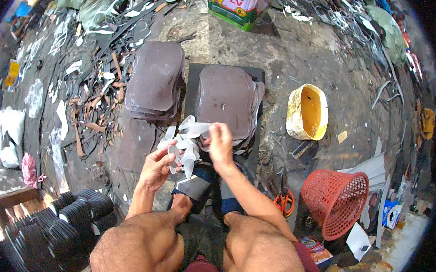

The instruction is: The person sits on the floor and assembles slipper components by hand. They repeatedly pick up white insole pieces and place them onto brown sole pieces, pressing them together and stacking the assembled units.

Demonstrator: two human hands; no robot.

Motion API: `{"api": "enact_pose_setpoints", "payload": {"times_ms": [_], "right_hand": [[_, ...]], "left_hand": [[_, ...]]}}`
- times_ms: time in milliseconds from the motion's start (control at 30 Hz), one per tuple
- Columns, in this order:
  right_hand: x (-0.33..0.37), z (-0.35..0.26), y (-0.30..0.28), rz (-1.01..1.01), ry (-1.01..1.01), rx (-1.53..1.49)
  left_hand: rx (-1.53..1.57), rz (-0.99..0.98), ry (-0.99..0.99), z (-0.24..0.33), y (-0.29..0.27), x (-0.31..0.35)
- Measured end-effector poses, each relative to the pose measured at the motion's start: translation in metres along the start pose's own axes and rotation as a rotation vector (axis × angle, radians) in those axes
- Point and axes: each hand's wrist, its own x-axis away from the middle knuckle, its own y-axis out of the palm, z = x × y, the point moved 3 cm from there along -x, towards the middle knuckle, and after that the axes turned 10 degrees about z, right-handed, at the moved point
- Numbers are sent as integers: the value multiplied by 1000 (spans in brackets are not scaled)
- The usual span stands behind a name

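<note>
My left hand [156, 168] is closed on a loose bunch of thin, whitish cut-out pieces [189, 151] with rounded, curved ends. They fan out above my feet, between my two hands. Fingers of my right hand [221, 145] pinch the end of one such whitish piece [194, 129] at the top of the bunch. Just beyond my right hand lies a stack of dark brown sheets [226, 93] with rounded corners, resting on a black board [194, 73]. A second stack of brown sheets [156, 76] stands to its left.
Right of the stacks is a yellowed, cut-open container [307, 112]. Nearer me are orange-handled scissors [285, 203] and a red plastic basket [333, 202], tipped over. A metal can [234, 6] stands at the far side. Scraps [97, 97] litter the left, with black sole-shaped pieces [55, 225] lower down.
</note>
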Motion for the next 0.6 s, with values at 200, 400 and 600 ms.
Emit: {"api": "enact_pose_setpoints", "payload": {"times_ms": [200, 400, 600], "right_hand": [[13, 3, 10, -205, -844, 669], [44, 0, 27, -468, -1003, 498], [-67, -39, -99, -403, -1113, 1119]], "left_hand": [[-365, 386, 804, 30, -13, -16], [-413, 425, 700, 29, -19, -14], [-470, 139, 482, 16, 10, -26]]}}
